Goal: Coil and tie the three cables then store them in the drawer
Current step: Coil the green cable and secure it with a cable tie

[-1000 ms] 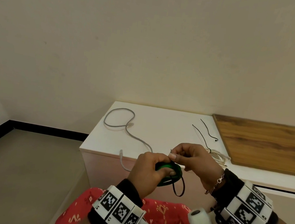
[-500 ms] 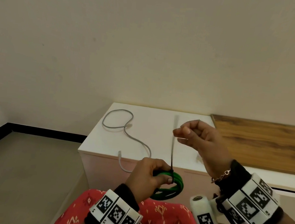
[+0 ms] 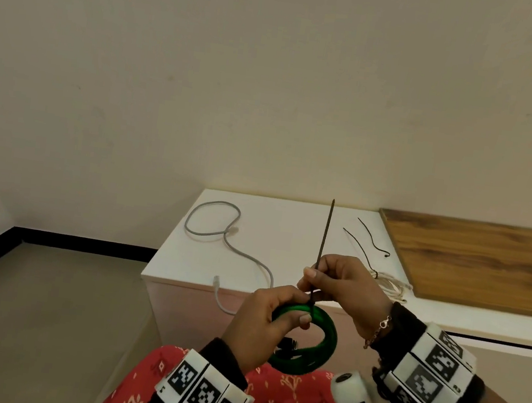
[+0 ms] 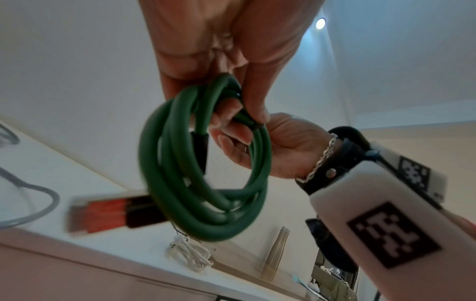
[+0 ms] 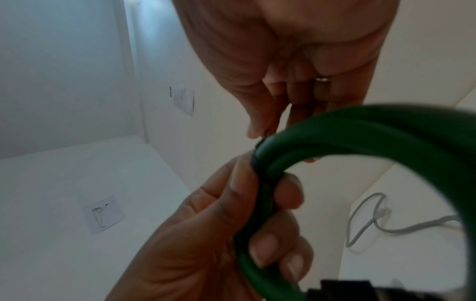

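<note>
My left hand point(image 3: 291, 311) grips a coiled green cable point(image 3: 324, 342) over my lap, in front of the white cabinet point(image 3: 289, 217). A black zip tie point(image 3: 324, 235) circles the coil's top, and its tail stands straight up. My right hand point(image 3: 311, 282) pinches the tie just above the coil. In the left wrist view the green coil point(image 4: 206, 193) hangs from my fingers. In the right wrist view the green coil point(image 5: 360, 130) arches past both hands. A loose grey cable point(image 3: 220, 232) and a bundled white cable point(image 3: 393, 285) lie on the cabinet.
Two spare black ties point(image 3: 370, 244) lie on the cabinet top beside a wooden board point(image 3: 485, 261). A dark gap point(image 3: 501, 344) runs under the cabinet top at right. The grey cable's plug end hangs over the front edge. Floor lies to the left.
The tie's loose loop has been drawn tight round the coil. My right hand pulled the tail upward, then came back down to pinch the tie near the coil.
</note>
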Demonstrator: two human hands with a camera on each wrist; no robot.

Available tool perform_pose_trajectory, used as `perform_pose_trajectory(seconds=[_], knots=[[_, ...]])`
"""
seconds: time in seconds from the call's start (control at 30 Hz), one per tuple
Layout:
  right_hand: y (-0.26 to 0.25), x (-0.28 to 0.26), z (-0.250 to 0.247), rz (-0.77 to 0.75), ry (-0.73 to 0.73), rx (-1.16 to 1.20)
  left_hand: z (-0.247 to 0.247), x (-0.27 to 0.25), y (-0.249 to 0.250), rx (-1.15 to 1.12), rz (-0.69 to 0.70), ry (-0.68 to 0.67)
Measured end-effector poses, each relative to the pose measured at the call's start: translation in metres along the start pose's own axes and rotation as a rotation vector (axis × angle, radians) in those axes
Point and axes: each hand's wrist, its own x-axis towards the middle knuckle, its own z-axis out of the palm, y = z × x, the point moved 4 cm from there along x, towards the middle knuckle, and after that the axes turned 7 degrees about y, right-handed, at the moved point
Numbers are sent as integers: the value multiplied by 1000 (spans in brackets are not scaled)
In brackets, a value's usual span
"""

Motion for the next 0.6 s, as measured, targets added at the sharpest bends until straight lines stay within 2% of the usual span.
perform_pose_trajectory(seconds=[0.27, 0.47, 0.6], knots=[[4, 2, -1, -114, 106, -155, 0, -3, 2, 23, -36, -22], [-11, -5, 2, -251, 157, -289, -3, 4, -2, 150, -68, 155], [-22, -19, 16, -413, 175, -500, -7, 8, -6, 173, -116, 199]])
